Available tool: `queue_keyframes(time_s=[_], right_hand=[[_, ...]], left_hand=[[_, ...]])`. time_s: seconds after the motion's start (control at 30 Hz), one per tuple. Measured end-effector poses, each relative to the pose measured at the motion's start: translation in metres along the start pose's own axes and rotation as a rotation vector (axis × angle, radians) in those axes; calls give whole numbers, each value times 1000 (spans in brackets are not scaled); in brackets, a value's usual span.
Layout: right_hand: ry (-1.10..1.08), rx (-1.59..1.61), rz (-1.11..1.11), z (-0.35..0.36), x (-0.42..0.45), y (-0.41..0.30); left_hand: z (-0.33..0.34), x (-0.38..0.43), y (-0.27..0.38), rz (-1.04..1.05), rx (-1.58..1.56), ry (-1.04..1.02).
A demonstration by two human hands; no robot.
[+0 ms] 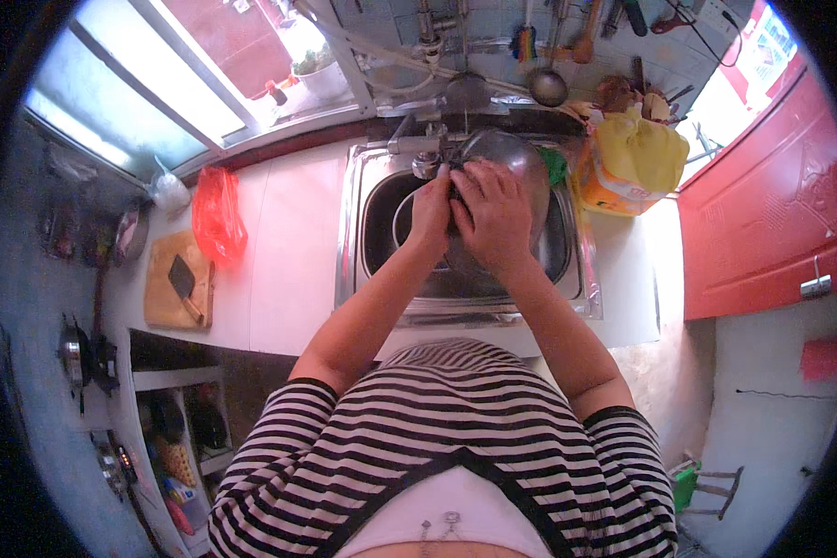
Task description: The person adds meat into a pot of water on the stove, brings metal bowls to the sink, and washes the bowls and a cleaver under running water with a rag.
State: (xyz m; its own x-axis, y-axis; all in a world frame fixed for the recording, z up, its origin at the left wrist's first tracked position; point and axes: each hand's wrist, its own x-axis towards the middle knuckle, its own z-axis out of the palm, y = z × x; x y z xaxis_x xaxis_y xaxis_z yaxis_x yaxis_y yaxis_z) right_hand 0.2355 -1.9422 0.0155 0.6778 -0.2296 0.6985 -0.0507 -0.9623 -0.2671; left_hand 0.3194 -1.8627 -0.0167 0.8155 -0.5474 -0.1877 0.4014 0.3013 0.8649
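Observation:
Both my hands are over the steel sink (370, 244), close together below the tap (424, 164). My left hand (430, 213) has its fingers pointing towards the tap, thumb side inward. Beside it, my right hand (494, 213) lies over the side of a large rounded metal vessel (523, 157), its fingers bent towards the left hand. The vessel stands tilted in the basin and is partly covered by my hands. Something dark shows between my fingertips, too hidden to name. Whether either hand grips the vessel or this dark thing is unclear.
Left on the counter are a red plastic bag (219, 216) and a wooden cutting board (159, 244) with a cleaver (181, 277). A green cloth-like item (552, 166) and a yellow-orange container (621, 185) stand right of the basin. A ladle (548, 87) hangs behind; a red door (760, 230) is at right.

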Motion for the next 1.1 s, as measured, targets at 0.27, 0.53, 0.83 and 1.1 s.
queue_keyframes(time_s=[0.27,0.53,0.83,1.1], right_hand=[[144,328,557,-14,-14,114],[148,212,86,-48,-4,-3],[211,222,196,-34,-53,27],[-8,77,147,-69,56,22]], left_hand=[[-11,-11,22,-146,-258,40],[2,-13,25,-29,-337,13],[18,-31,33,-6,-462,61],[16,-46,29,189,124,-53]])
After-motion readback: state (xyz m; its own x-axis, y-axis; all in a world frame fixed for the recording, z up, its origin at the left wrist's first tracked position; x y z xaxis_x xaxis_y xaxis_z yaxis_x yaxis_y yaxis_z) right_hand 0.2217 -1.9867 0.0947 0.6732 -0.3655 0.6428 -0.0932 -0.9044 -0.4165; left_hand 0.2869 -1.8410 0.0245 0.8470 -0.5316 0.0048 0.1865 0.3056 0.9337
